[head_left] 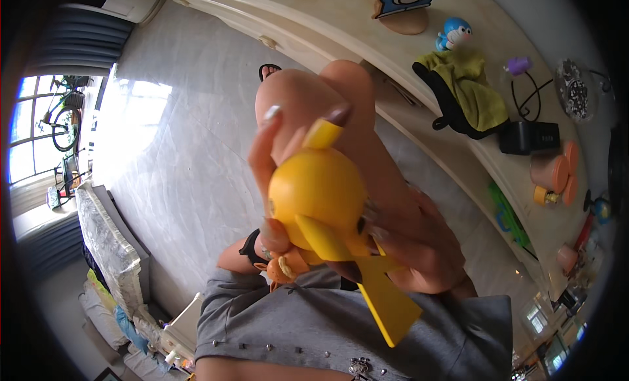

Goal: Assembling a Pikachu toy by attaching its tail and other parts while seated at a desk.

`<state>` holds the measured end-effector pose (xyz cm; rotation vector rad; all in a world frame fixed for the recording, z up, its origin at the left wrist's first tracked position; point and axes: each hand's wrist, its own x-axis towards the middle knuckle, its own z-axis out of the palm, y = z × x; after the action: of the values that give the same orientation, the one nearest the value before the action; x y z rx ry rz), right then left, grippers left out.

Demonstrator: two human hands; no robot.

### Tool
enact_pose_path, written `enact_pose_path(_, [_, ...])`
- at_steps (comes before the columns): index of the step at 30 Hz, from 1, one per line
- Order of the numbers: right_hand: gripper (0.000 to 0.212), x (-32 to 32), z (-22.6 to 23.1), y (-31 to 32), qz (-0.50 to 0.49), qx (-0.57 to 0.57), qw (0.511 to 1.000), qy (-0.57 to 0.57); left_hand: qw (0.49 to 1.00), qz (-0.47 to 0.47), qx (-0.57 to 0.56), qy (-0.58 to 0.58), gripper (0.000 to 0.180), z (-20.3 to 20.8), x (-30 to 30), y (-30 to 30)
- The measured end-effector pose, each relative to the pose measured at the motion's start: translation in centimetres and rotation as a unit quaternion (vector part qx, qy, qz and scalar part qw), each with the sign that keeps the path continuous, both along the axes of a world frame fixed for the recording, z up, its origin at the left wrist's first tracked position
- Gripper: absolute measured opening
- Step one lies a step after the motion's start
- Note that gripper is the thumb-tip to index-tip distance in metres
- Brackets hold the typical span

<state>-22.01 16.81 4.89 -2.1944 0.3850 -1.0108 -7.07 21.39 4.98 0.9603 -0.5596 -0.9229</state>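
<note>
Above my lap I hold a yellow toy figure (318, 188) with a round head, brown-tipped ears and a flat zigzag tail. My left hand (263, 165) curls around its left side, the thumb low against it. On the other side, my right hand (422, 250) grips the lower part near the tail; the toy hides some of its fingertips. A small orange charm (282, 268) with a pale knotted cord hangs by my left wrist, below the toy. Beneath lie my bare legs and a grey garment (262, 315).
Along the right runs a pale desk (393, 57), holding a green cloth (475, 93), a black box (529, 138), a small blue figure (453, 34) and orange round containers (550, 171). A bed (114, 250) stands left, near a bicycle (65, 127). Grey floor (190, 138) lies beyond my knees.
</note>
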Motion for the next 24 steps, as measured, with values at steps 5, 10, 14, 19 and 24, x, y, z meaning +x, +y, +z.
enact_pose_path(5, [0.03, 0.9, -0.6, -0.9, 0.026, 0.088, 0.996, -0.022, 0.999, 0.013, -0.041, 0.009, 0.092, -0.7, 0.4, -0.8])
enact_pose_path(10, [0.026, 2.0, -0.5, -1.8, 0.031, 0.114, 0.977, -0.179, 0.999, 0.002, -0.04, 0.027, 0.086, 0.3, -0.3, -1.3])
enact_pose_path(14, [0.022, 0.8, -1.2, -1.1, 0.003, 0.119, 0.987, -0.106, 0.98, 0.111, -0.014, 0.162, 0.084, 1.0, -1.1, -2.3])
enact_pose_path(19, [0.027, 0.5, -1.6, -1.0, -0.021, 0.126, 0.988, -0.083, 0.987, 0.096, -0.039, 0.125, 0.08, 0.8, -1.6, -2.4])
enact_pose_path(24, [0.039, 0.8, -1.3, -1.2, -0.022, 0.066, 0.995, -0.068, 0.977, 0.079, -0.075, 0.184, 0.074, 1.0, -2.0, -2.7])
